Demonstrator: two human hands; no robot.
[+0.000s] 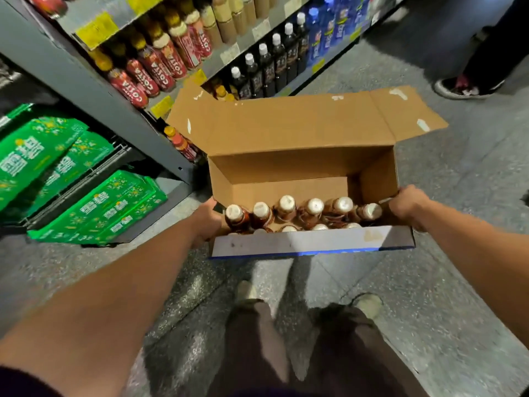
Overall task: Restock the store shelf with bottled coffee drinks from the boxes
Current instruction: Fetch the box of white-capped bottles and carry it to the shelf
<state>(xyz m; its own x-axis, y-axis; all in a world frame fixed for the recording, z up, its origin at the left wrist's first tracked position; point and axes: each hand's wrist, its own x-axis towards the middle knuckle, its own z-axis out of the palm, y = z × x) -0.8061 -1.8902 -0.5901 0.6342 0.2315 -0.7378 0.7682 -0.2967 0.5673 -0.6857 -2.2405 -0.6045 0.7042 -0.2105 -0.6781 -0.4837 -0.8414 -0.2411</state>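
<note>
An open cardboard box [286,133] is held above the grey floor in front of me, its flaps folded out. Several coffee bottles [286,209] with cream caps stand in its near half; the far half is bare cardboard. My left hand [207,222] grips the box's left end and my right hand [408,206] grips its right end. The store shelf [94,90] rises at the upper left, with red Costa coffee bottles [151,70] lined up on it and tan bottles further along.
Dark bottles with white caps [266,67] and blue bottles [320,32] fill the lower shelf behind the box. Green cartons [94,207] lie stacked on the left. Another person's shoe [461,87] stands at the upper right. My own legs and shoes are below the box.
</note>
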